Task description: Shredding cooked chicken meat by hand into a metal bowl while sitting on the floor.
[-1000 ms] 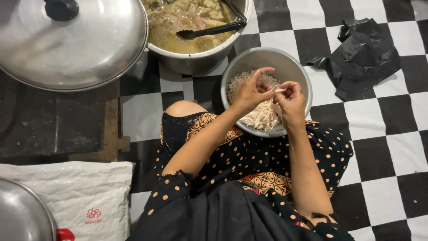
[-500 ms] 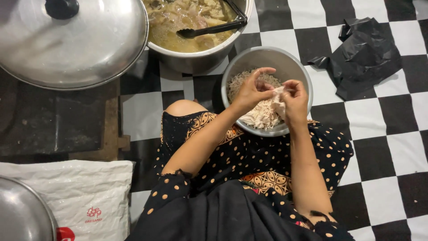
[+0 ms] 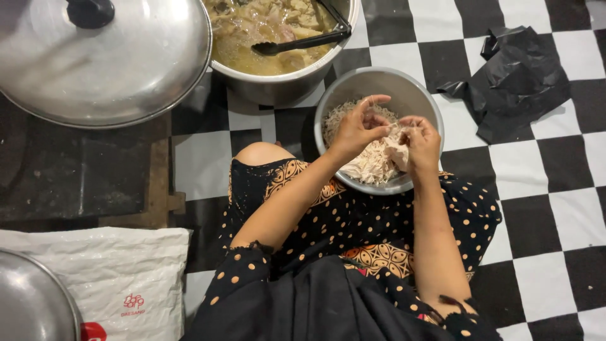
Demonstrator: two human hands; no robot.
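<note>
Work in hand: I pull cooked chicken into shreds over a steel bowl (image 3: 379, 85) propped on my lap.
Left hand (image 3: 356, 129): fingers pinched together on a strand of meat above the bowl.
Right hand (image 3: 420, 142): fingers clamped on the chicken piece (image 3: 396, 150), touching the left fingertips.
Done: a heap of shreds (image 3: 366, 164) already fills much of the bowl.
Left: the piece between my hands; by my judgement more meat waits in the pot (image 3: 284, 79) of broth just beyond, where tongs (image 3: 303, 41) rest.
Surroundings: large lid (image 3: 107, 69) far left; black bag (image 3: 517, 79) on the checkered floor (image 3: 555, 208).
</note>
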